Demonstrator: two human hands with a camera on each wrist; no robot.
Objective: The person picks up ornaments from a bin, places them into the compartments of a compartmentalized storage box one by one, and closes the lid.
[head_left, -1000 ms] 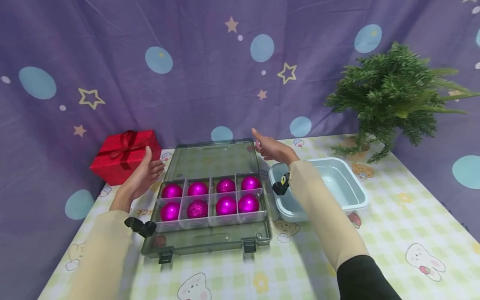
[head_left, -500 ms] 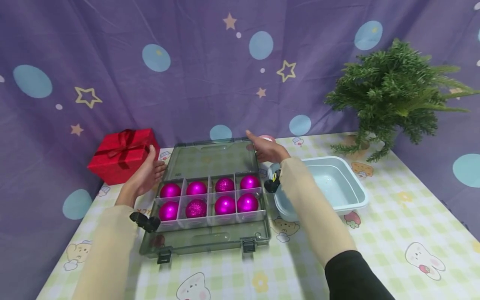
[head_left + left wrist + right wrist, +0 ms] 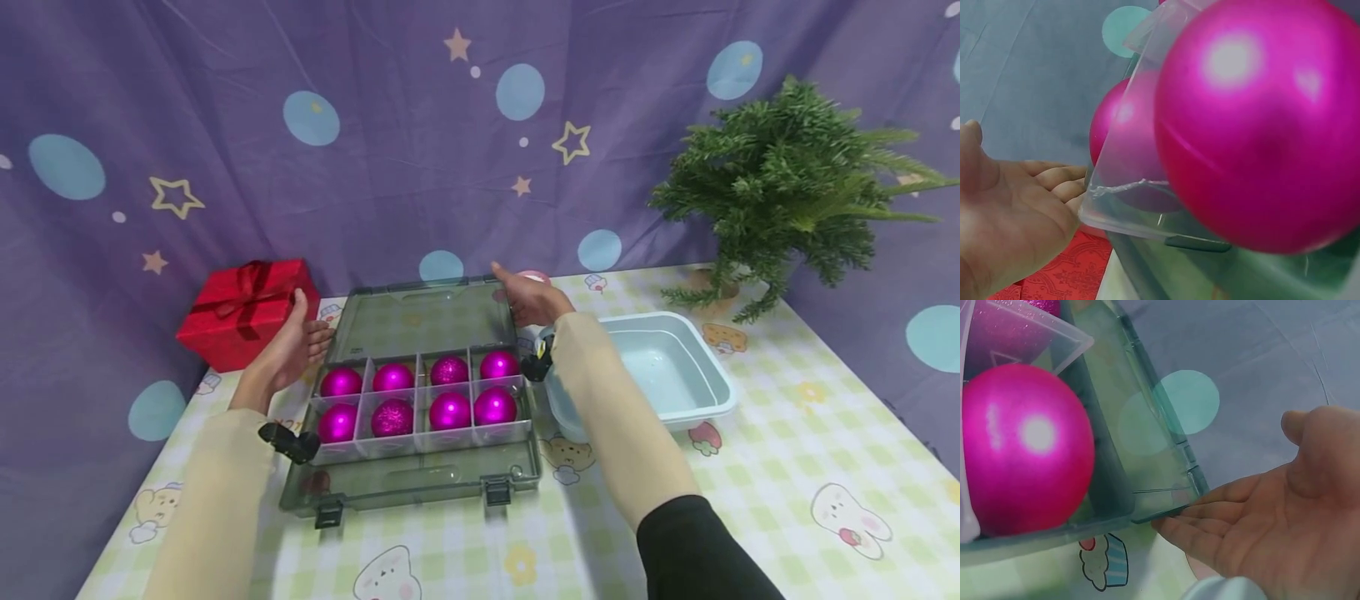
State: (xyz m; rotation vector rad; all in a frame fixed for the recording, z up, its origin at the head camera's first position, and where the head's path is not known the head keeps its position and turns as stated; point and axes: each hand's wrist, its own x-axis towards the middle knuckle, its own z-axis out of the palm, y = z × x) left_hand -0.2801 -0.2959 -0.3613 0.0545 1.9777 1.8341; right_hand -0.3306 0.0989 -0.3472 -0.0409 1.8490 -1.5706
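A see-through grey-green plastic case (image 3: 423, 321) lies on the table with its lid folded back. Inside stands a clear divided tray (image 3: 442, 440), its compartments holding several magenta Christmas baubles (image 3: 450, 411), some smooth and some glittery. My left hand (image 3: 294, 346), thumb up and fingers straight, is at the case's left side; its fingertips are partly hidden by the tray in the left wrist view. On the opposite side, my right hand (image 3: 534, 298) has its straight fingertips at the lid's edge (image 3: 1166, 514), appearing to touch it. Neither palm holds anything.
Right of the case stands a light blue plastic basin (image 3: 667, 375), partly under my right forearm. A small artificial Christmas tree (image 3: 780, 192) stands at the back right. The red gift box (image 3: 251, 308) sits just beyond my left hand. A purple curtain (image 3: 405, 167) hangs behind the table.
My right hand has moved left to the lid's edge, and my left hand has shifted slightly right toward the case. Over the last half second both have hardly moved. The baubles stay put.
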